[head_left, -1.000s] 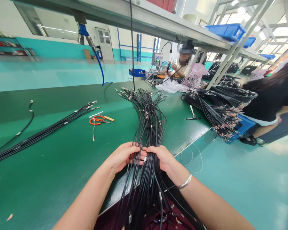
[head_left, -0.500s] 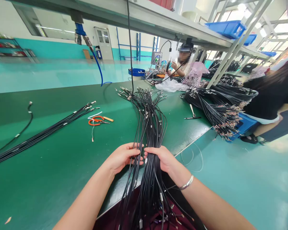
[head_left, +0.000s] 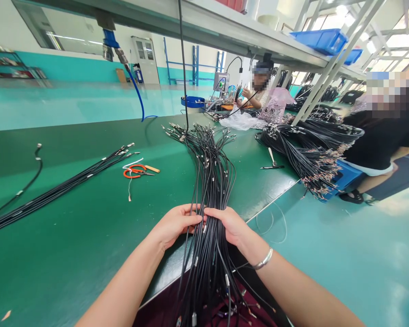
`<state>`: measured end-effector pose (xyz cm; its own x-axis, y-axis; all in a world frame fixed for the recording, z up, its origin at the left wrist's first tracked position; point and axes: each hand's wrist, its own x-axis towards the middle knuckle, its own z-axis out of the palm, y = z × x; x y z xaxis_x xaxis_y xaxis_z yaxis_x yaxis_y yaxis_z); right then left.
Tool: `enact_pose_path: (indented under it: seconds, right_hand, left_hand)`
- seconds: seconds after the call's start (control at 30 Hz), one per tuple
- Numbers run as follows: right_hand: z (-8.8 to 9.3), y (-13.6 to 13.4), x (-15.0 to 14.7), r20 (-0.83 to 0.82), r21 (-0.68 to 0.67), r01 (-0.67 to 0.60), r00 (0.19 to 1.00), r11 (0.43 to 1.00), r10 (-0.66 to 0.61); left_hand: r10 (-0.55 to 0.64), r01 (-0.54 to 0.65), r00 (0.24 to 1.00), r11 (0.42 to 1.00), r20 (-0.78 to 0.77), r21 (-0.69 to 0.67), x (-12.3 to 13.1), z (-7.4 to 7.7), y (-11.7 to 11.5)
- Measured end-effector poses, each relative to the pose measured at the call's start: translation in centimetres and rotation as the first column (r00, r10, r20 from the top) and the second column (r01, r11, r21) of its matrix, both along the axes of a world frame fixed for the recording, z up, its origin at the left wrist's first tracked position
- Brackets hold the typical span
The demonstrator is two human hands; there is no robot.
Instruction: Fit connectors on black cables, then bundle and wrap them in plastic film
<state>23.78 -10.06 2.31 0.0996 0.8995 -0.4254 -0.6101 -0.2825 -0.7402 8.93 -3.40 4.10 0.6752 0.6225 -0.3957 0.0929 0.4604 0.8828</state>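
A thick bundle of thin black cables (head_left: 214, 181) runs from the green table over its front edge and down onto the lap. Small pale tags and metal ends show along it. My left hand (head_left: 179, 222) is closed round strands on the bundle's left side, thumb on top. From the right, my right hand (head_left: 232, 225) grips the main part, its thumb across the cables and its fingers mostly hidden beneath. The two hands nearly meet at the middle.
Orange-handled scissors (head_left: 134, 171) lie left on the green table (head_left: 88, 204), beside more black cables (head_left: 57, 188). A big cable pile (head_left: 303, 150) and a small pale-handled tool (head_left: 271, 159) are at right. An overhead shelf (head_left: 225, 27) crosses above; co-workers sit beyond and at right.
My left hand has moved slightly right with its strands, closing the gap to the main bundle and my right hand. The right hand keeps its grip.
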Motion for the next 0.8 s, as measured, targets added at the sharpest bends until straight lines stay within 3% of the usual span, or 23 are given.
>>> enact_pose_path:
  seconds: [0.8]
  right_hand:
    - [0.12, 0.29, -0.61, 0.016, 0.02, -0.029, 0.999, 0.999, 0.029]
  left_hand:
    - [0.028, -0.016, 0.998, 0.973, -0.049, 0.23, 0.8, -0.51, -0.79]
